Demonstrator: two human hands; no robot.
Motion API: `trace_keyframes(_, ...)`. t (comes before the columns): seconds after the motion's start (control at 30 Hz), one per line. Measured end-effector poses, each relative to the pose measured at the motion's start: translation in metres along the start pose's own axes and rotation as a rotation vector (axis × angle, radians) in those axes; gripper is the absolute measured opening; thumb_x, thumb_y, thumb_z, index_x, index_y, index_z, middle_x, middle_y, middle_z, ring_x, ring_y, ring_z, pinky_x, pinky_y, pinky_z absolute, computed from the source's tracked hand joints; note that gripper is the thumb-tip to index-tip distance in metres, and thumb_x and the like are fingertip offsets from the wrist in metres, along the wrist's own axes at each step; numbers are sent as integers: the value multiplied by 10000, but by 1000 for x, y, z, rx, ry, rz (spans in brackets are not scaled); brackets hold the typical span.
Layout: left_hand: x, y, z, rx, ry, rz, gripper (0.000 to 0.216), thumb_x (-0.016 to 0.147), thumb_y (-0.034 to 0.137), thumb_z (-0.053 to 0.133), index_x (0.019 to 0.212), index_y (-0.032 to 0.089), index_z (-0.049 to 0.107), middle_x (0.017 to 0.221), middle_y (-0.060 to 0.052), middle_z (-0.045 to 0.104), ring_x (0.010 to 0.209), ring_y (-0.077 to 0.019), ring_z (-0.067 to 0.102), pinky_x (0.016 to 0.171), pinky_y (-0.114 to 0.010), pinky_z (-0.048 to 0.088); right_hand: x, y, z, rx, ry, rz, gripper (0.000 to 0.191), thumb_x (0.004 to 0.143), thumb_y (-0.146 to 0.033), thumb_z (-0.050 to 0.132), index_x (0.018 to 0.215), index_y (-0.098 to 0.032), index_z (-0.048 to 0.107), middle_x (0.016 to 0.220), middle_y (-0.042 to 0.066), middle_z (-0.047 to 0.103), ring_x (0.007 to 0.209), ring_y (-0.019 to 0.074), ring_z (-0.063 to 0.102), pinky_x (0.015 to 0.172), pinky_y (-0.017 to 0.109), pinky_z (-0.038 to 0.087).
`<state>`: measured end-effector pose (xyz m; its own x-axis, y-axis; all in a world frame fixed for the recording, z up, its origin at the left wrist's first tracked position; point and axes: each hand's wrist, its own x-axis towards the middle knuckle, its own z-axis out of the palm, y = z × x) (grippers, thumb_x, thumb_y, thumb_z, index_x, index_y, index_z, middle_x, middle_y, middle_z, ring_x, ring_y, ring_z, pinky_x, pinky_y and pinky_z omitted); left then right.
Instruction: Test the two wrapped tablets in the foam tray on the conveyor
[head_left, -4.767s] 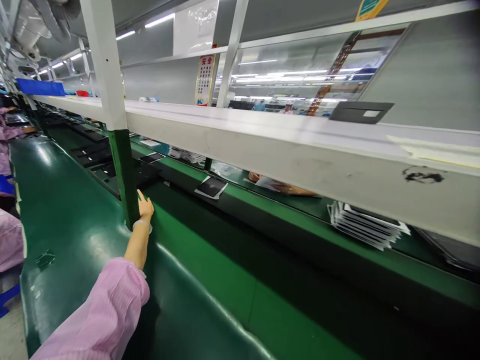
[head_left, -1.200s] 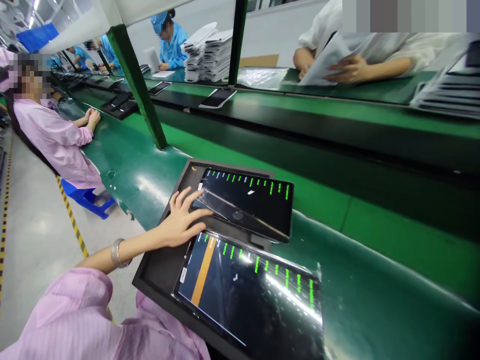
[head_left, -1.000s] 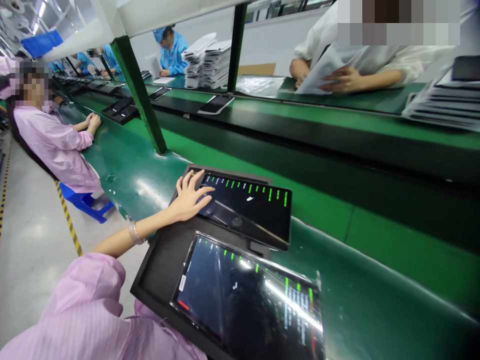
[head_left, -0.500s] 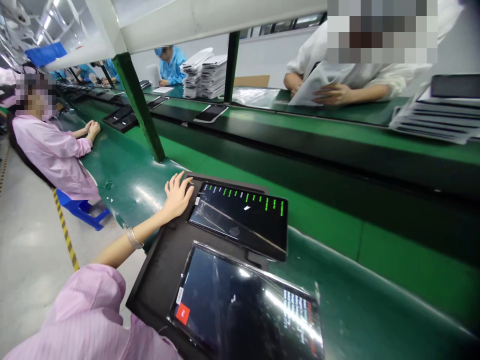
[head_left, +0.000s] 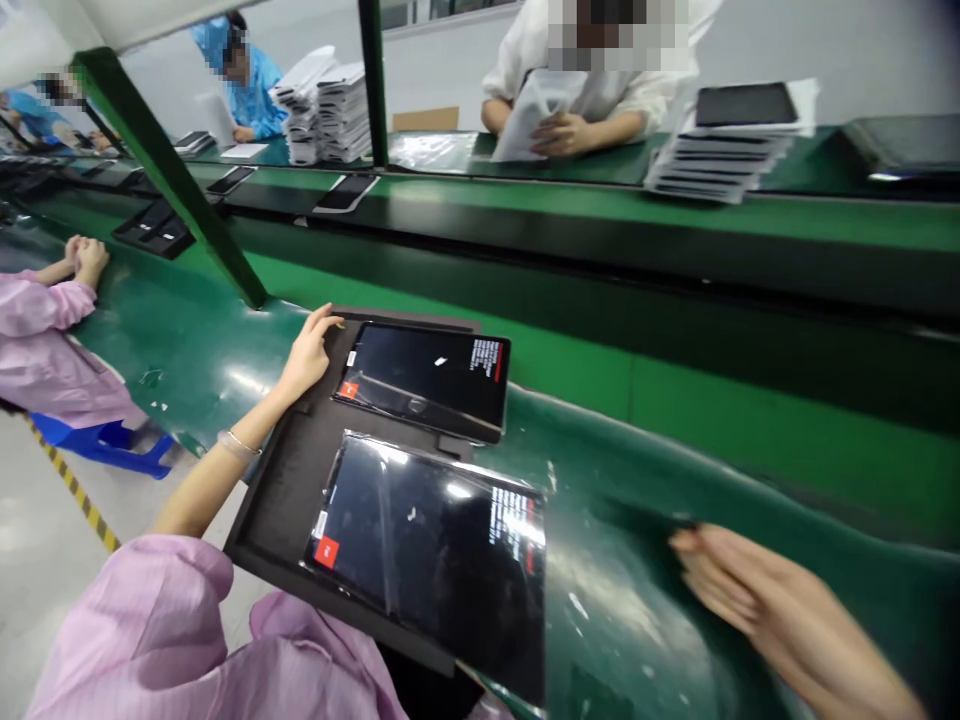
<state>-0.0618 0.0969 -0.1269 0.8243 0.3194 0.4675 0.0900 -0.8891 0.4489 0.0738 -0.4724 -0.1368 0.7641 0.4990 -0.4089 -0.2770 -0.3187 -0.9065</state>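
Observation:
Two tablets lie on a black foam tray. The farther tablet has a red label at its left and red and white text at its right end. In clear film, the nearer tablet shows similar text and a red label; its right part reaches beyond the tray. My left hand rests at the tray's far left corner beside the farther tablet, its fingers extended and holding nothing. Over the green bench to the right, my right hand is closed and blurred; a small dark thing at its fingertips is not clear.
A green post rises from the bench beyond my left hand. Past it runs a green and black conveyor line with a tablet on it. Stacks of white sleeves stand opposite. Co-workers sit across and to the left.
My view has swung right. My right hand has come into view. The farther tablet's green list has given way to red and white text and a red label. My left hand's fingers have drawn together.

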Motion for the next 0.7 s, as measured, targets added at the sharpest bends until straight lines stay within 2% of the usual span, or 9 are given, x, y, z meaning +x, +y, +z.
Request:
trace_keyframes(0.03, 2, 1, 0, 7, 26, -7, 600, 782, -52, 358, 1275, 155, 630, 1532, -126, 490, 1463, -207, 430, 1274, -424, 351, -3, 0, 9, 3, -137, 75, 585, 903, -763, 657, 883, -184, 739, 584, -6, 293, 503, 117, 274, 536, 393, 171)
trace_keyframes(0.1, -2, 7, -3, 0, 84, -27, 480, 859, 8, 384, 1231, 153, 651, 1454, -130, 555, 1389, -217, 504, 1232, -418, 409, -7, -1, 31, -39, -363, 77, 594, 897, -748, 677, 871, -157, 738, 535, -15, 321, 501, 121, 297, 550, 359, 217)
trace_keyframes(0.17, -17, 17, -11, -34, 117, -57, 369, 935, 105, 428, 1221, 158, 655, 1389, -123, 599, 1335, -227, 546, 1187, -414, 457, -10, -4, 51, -50, -433, 66, 609, 918, -735, 658, 880, -132, 730, 510, -29, 349, 489, 111, 314, 550, 318, 271)
trace_keyframes(0.27, -61, 42, -27, -79, 81, -176, 316, 1019, 284, 484, 1279, 188, 635, 1331, -94, 649, 1272, -236, 599, 1155, -414, 477, -16, -8, 69, -12, -379, 43, 659, 891, -763, 660, 918, -109, 730, 525, -41, 357, 491, 99, 298, 525, 278, 257)
trace_keyframes(0.33, -95, 61, -39, -61, -6, -276, 305, 1041, 370, 488, 1267, 231, 639, 1259, -51, 700, 1192, -239, 652, 1131, -428, 486, -19, -9, 75, -5, -350, 34, 670, 882, -770, 660, 929, -106, 735, 541, -42, 356, 499, 96, 293, 520, 269, 224)
trace_keyframes(0.47, -152, 93, -58, -16, -173, -397, 358, 1042, 510, 476, 1237, 281, 669, 1344, -26, 687, 1368, -297, 554, 1211, -502, 392, -21, -11, 76, -60, -374, 23, 663, 897, -767, 631, 930, -115, 748, 548, -38, 355, 517, 101, 286, 539, 280, 167)
trace_keyframes(0.6, -179, 106, -63, -53, -276, -516, 468, 1022, 595, 477, 1331, 298, 666, 1416, -28, 649, 1384, -327, 538, 1208, -541, 402, -23, -14, 74, -132, -407, 4, 656, 904, -765, 612, 885, -126, 754, 544, -29, 366, 529, 109, 292, 551, 286, 187)
trace_keyframes(0.7, -184, 110, -60, -119, -302, -547, 487, 1018, 611, 489, 1358, 297, 642, 1348, -40, 693, 1387, -320, 539, 1241, -551, 364, -25, -18, 75, -140, -424, 6, 667, 891, -779, 607, 877, -130, 758, 538, -28, 367, 528, 113, 293, 551, 285, 201)
